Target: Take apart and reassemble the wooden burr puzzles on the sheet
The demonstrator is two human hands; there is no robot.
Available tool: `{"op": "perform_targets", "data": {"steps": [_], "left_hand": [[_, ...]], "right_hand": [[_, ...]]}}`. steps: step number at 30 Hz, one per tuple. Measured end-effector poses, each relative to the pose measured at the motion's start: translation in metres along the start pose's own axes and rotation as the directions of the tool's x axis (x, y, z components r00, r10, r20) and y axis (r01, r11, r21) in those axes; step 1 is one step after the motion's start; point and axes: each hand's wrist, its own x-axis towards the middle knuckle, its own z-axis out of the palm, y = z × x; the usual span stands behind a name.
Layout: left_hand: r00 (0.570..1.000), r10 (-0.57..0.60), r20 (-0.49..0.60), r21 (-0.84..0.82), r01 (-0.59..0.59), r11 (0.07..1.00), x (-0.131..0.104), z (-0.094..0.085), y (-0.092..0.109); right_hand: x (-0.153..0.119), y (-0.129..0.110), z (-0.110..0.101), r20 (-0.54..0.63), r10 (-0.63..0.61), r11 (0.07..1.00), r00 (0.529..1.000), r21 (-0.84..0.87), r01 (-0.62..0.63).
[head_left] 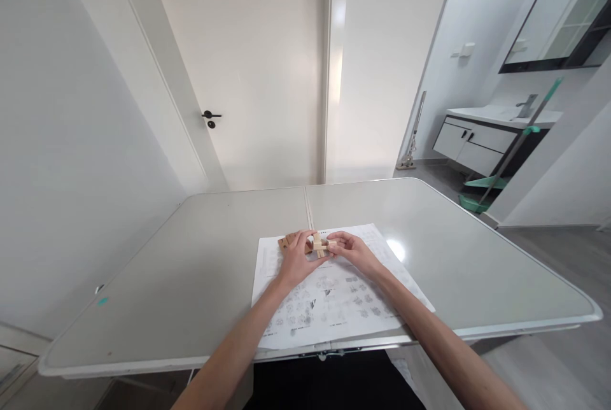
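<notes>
Between my two hands is a small pale wooden puzzle (319,244) made of crossing notched bars, held just above a printed sheet. My left hand (296,258) curls its thumb and fingers round the puzzle's left side. My right hand (351,249) pinches a bar that juts out on the right. Behind my left fingers a brown piece with dark marks (282,244) lies on the paper, partly hidden. Beneath both hands spreads the large white sheet (344,314), printed with rows of small grey figures and some text.
The sheet lies on a grey folding table (200,270) with a pale rim and a seam down its middle. Beyond it stands a white door (258,79) with a black handle. To the right are a washbasin cabinet (477,139), a green broom and dustpan (475,203) and a mop (414,136).
</notes>
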Motion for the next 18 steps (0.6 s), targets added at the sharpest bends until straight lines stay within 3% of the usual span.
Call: {"op": "perform_targets", "data": {"steps": [7,18], "left_hand": [[0.995,0.058,0.076,-0.014,-0.057,0.998,-0.0022,0.0004,0.0015],[0.991,0.089,0.096,-0.028,-0.086,0.996,-0.0038,0.0002,0.0042]], "right_hand": [[-0.0013,0.007,0.0035,-0.09,-0.065,0.993,0.994,-0.101,0.056],[-0.0022,0.0079,0.0057,-0.113,-0.075,0.989,0.991,-0.137,0.059]]}}
